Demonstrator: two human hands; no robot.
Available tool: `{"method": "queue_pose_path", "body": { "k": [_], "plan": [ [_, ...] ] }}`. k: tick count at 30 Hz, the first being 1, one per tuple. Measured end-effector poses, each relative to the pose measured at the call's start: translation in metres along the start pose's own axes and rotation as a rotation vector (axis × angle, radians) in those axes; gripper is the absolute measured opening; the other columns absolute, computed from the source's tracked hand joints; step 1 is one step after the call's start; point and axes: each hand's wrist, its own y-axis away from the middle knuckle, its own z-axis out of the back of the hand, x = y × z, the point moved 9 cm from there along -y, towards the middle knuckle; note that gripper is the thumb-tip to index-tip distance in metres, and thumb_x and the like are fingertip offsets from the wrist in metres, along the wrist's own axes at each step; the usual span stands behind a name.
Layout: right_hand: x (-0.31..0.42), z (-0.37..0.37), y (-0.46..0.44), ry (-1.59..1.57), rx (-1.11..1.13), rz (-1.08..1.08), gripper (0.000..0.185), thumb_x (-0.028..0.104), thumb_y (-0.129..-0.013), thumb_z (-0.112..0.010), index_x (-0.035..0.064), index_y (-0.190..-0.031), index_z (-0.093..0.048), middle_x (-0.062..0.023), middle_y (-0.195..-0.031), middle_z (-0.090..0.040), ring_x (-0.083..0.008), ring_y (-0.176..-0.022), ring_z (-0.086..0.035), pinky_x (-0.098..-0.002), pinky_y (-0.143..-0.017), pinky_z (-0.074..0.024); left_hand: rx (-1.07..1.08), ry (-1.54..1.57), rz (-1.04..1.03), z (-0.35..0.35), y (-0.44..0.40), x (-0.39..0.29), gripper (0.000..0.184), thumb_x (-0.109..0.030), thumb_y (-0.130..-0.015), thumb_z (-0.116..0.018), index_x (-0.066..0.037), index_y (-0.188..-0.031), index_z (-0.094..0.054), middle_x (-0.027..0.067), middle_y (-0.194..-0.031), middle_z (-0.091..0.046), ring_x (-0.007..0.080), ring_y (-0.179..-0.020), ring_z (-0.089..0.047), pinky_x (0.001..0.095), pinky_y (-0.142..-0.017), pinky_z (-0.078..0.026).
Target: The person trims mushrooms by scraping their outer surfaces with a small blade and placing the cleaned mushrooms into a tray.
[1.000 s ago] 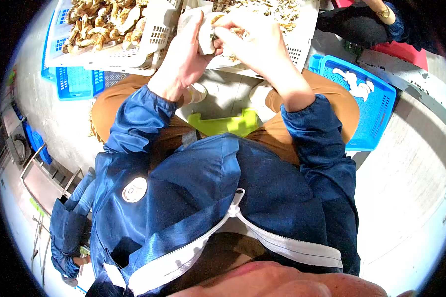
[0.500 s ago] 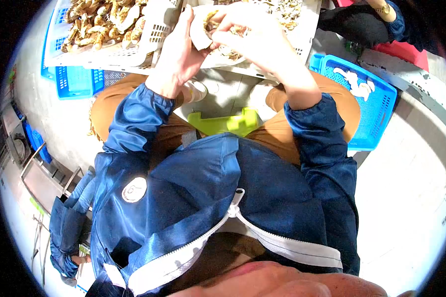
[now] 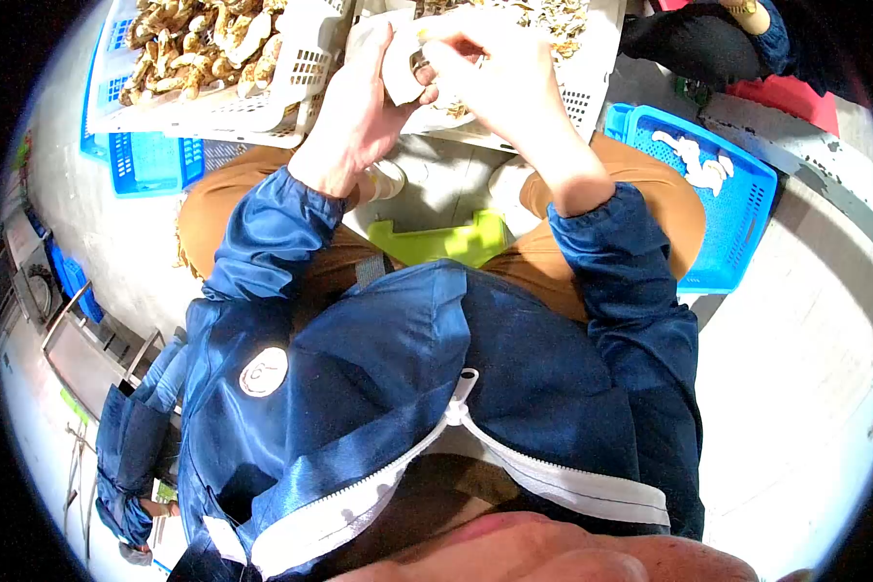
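My left hand [image 3: 364, 112] is wrapped round a pale mushroom [image 3: 399, 70] above the near edge of a white basket [image 3: 577, 102]. Right beside it, my right hand [image 3: 485, 73] has its fingers bent together close to the mushroom; what they grip, if anything, is washed out by glare. Thin brownish peelings [image 3: 558, 24] lie in the basket beneath and behind the hands. To the left, another white basket [image 3: 310, 66] holds many brown, dirt-covered mushrooms [image 3: 199, 53].
A blue basket [image 3: 747, 228] with several white mushrooms [image 3: 694, 165] stands at the right. Another blue basket [image 3: 150, 165] is at the left. A green plastic object [image 3: 436, 242] lies between my legs. Co-workers [image 3: 694, 44] are at the upper right and lower left.
My right hand shifted slightly right and back left against the mushroom. The mushroom turned in my left hand, which stays closed round it.
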Motion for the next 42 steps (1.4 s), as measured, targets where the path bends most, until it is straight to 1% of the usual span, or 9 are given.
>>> {"method": "queue_pose_path", "body": {
  "k": [7,11,17,23,26,35,36,39,42],
  "plan": [
    [0.021,0.085,-0.014,0.274,-0.518,0.192,0.003,0.002,-0.086,-0.067,-0.0008,-0.087,-0.066,-0.0123,-0.081,-0.068,-0.0182,-0.072,-0.066,-0.0302,-0.067,-0.0518,0.097,0.318,0.074,0.033,-0.02,0.002,0.037,-0.032,-0.109,-0.043,0.001,-0.125,-0.05,0.0095,-0.093,-0.056,0.0169,-0.079,-0.055,0.0259,-0.061,-0.049],
    [0.002,0.052,-0.02,0.216,-0.065,-0.162,0.008,0.006,-0.088,-0.065,-0.0013,-0.085,-0.068,-0.0096,-0.08,-0.066,-0.0168,-0.071,-0.064,-0.0304,-0.067,-0.0511,0.079,0.153,-0.009,0.02,-0.014,-0.007,0.037,-0.034,-0.109,-0.04,-0.001,-0.123,-0.052,0.0066,-0.092,-0.057,0.0153,-0.079,-0.054,0.0239,-0.056,-0.042],
    [-0.004,-0.003,-0.006,-0.07,0.348,-0.055,0.013,0.012,-0.09,-0.073,0.0013,-0.096,-0.073,-0.0029,-0.091,-0.072,-0.0111,-0.085,-0.067,-0.0259,-0.078,-0.0543,0.041,-0.034,-0.049,0.018,-0.014,-0.004,0.04,-0.042,-0.108,-0.042,-0.01,-0.126,-0.059,0.0009,-0.103,-0.064,0.0096,-0.084,-0.058,0.0263,-0.064,-0.045],
    [-0.008,-0.005,-0.003,-0.037,0.316,-0.006,0.017,0.017,-0.088,-0.073,0.0052,-0.099,-0.074,-0.0046,-0.084,-0.074,-0.0122,-0.077,-0.07,-0.028,-0.07,-0.0554,0.011,-0.133,-0.058,0.007,-0.007,-0.006,0.038,-0.039,-0.107,-0.043,-0.014,-0.131,-0.058,0.0026,-0.112,-0.066,0.0119,-0.098,-0.063,0.0292,-0.078,-0.051],
    [-0.008,-0.005,-0.003,-0.053,0.278,0.009,0.017,0.018,-0.087,-0.073,0.0076,-0.1,-0.075,-0.0047,-0.085,-0.074,-0.0136,-0.077,-0.071,-0.0299,-0.069,-0.0558,-0.017,-1.026,-0.572,-0.019,0.017,-0.034,0.036,-0.033,-0.109,-0.041,-0.011,-0.132,-0.056,0.0047,-0.112,-0.065,0.0126,-0.096,-0.063,0.0271,-0.073,-0.052],
    [0.015,0.019,-0.003,0.333,-0.202,0.39,0.016,0.021,-0.085,-0.072,0.005,-0.087,-0.068,-0.0123,-0.081,-0.07,-0.0282,-0.074,-0.069,-0.0368,-0.065,-0.0538,0.283,0.243,0.048,0.003,-0.009,0.004,0.032,-0.032,-0.108,-0.044,-0.005,-0.117,-0.058,0.006,-0.093,-0.06,0.0173,-0.082,-0.058,0.0294,-0.064,-0.046],
    [0.019,0.028,-0.009,0.294,-0.165,0.223,0.007,0.002,-0.086,-0.069,0.0,-0.092,-0.069,-0.0107,-0.082,-0.068,-0.0183,-0.075,-0.066,-0.0317,-0.067,-0.052,0.144,0.263,0.086,0.003,-0.003,0.002,0.027,-0.027,-0.107,-0.047,-0.004,-0.115,-0.058,0.0071,-0.091,-0.059,0.0178,-0.081,-0.057,0.028,-0.062,-0.044],
    [0.037,0.062,-0.011,0.359,-0.436,0.344,0.005,0.002,-0.087,-0.07,0.0021,-0.091,-0.069,-0.01,-0.081,-0.069,-0.0184,-0.068,-0.065,-0.0293,-0.065,-0.0517,0.128,0.36,0.09,0.015,-0.012,0.004,0.023,-0.022,-0.106,-0.048,-0.002,-0.113,-0.057,0.0087,-0.089,-0.056,0.0188,-0.078,-0.055,0.027,-0.061,-0.043],
    [0.008,0.078,-0.018,0.228,-0.389,-0.031,0.006,0.003,-0.085,-0.071,0.0005,-0.089,-0.068,-0.0109,-0.086,-0.069,-0.0202,-0.076,-0.067,-0.0304,-0.069,-0.052,0.22,0.468,0.083,0.019,-0.017,0.001,0.023,-0.02,-0.106,-0.047,0.0,-0.114,-0.053,0.0101,-0.089,-0.053,0.019,-0.076,-0.052,0.0274,-0.06,-0.042]
  ]
}}
